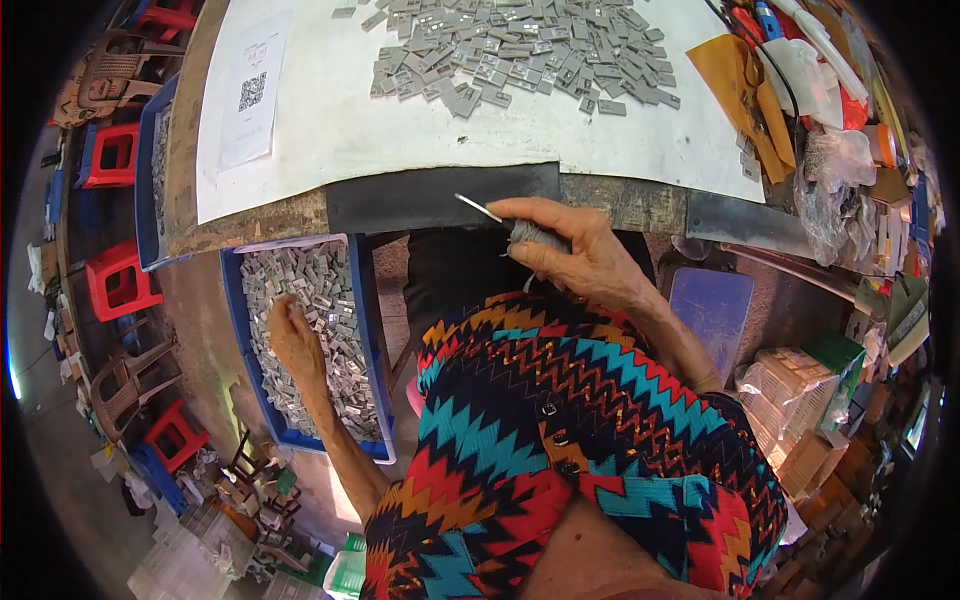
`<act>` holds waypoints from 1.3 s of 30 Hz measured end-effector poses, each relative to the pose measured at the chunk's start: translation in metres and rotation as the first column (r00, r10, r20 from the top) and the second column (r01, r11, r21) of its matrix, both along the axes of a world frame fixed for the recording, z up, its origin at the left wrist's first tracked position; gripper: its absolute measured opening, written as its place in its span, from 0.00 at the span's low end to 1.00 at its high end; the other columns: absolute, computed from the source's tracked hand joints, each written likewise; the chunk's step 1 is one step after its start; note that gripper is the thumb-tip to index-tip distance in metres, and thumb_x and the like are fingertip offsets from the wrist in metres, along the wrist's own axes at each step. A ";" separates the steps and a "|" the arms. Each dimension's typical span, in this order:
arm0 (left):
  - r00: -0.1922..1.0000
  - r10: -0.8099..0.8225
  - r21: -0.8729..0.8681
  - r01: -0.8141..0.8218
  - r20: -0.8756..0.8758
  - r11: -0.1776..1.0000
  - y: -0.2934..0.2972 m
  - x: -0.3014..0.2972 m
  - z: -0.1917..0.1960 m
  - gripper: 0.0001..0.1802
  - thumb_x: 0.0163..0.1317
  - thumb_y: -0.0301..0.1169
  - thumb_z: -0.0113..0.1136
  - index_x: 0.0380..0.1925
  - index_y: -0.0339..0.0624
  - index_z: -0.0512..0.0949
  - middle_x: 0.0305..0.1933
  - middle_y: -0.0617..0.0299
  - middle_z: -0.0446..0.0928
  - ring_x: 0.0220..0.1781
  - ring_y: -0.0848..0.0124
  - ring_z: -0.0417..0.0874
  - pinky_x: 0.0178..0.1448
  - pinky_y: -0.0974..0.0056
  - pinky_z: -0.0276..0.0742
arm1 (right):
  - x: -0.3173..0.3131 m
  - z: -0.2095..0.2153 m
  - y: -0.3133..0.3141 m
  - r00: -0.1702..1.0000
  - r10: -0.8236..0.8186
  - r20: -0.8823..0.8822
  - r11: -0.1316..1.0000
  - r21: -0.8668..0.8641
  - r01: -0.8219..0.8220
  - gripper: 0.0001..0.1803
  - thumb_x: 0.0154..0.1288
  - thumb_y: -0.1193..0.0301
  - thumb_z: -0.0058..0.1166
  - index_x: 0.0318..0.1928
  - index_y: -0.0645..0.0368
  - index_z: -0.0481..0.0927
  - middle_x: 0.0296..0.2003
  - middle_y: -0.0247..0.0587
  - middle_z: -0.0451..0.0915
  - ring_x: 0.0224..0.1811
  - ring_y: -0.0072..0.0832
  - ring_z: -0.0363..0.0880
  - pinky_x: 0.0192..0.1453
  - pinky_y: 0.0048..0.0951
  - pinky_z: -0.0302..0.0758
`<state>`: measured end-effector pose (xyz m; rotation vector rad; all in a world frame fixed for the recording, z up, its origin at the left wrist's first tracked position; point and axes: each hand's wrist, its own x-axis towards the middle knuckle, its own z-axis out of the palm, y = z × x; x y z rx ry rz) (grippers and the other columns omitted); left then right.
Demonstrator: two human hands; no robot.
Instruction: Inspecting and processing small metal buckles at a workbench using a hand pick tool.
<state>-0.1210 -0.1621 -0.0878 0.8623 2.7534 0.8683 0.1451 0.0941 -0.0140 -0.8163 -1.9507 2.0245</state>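
My right hand [585, 250] is closed round a small hand tool with a thin metal blade [478, 207] and a grey, wrapped-looking handle [537, 236]. Its tip points left, over the dark strip [440, 197] at the table's near edge. Lower and to the left, my left hand [297, 345] is above a blue bin [235, 300] full of small grey pieces [335, 305]. Its fingers are drawn together; whether a piece is between them cannot be made out. On the table's white covering [330, 125] lies a large pile of flat grey rectangular pieces [520, 60].
A printed sheet [255, 95] lies at the table's left. Brown paper [745, 100], plastic bags [835, 165] and a cable crowd its right end. Red stools [120, 280] stand at far left; a blue seat [710, 310] and wrapped boxes [785, 390] are at right.
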 end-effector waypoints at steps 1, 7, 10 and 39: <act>0.988 -0.086 -0.148 0.066 -0.128 0.987 -0.009 -0.002 -0.005 0.10 0.61 0.31 0.51 0.38 0.38 0.76 0.37 0.55 0.76 0.35 0.65 0.77 0.38 0.63 0.72 | 0.000 0.000 -0.001 0.999 0.029 0.025 0.999 -0.022 -0.029 0.19 0.58 0.72 0.52 0.51 0.60 0.72 0.27 0.31 0.72 0.30 0.16 0.67 0.33 0.20 0.67; 0.914 -0.130 -0.281 0.018 -0.385 0.959 0.014 0.006 0.018 0.08 0.58 0.27 0.54 0.36 0.36 0.78 0.37 0.52 0.77 0.36 0.61 0.79 0.39 0.62 0.73 | 0.006 0.002 -0.001 0.999 0.035 0.041 0.997 -0.069 -0.032 0.19 0.58 0.72 0.53 0.52 0.59 0.72 0.28 0.31 0.71 0.31 0.16 0.66 0.35 0.21 0.67; 0.960 -0.165 0.239 0.219 -0.224 0.946 0.098 0.039 0.058 0.06 0.56 0.22 0.54 0.33 0.35 0.78 0.35 0.51 0.77 0.34 0.61 0.78 0.38 0.63 0.73 | 0.011 0.001 0.000 1.000 -0.002 0.023 0.999 -0.049 0.003 0.20 0.58 0.72 0.53 0.52 0.60 0.72 0.29 0.31 0.72 0.32 0.16 0.66 0.37 0.21 0.67; 0.849 -0.520 0.448 0.430 0.095 0.784 0.239 0.107 0.056 0.09 0.59 0.24 0.52 0.39 0.38 0.66 0.32 0.56 0.75 0.31 0.69 0.74 0.36 0.67 0.68 | 0.026 0.011 0.015 0.970 -0.242 0.007 0.951 -0.198 0.238 0.22 0.58 0.75 0.53 0.55 0.60 0.70 0.31 0.29 0.75 0.28 0.12 0.69 0.30 0.15 0.68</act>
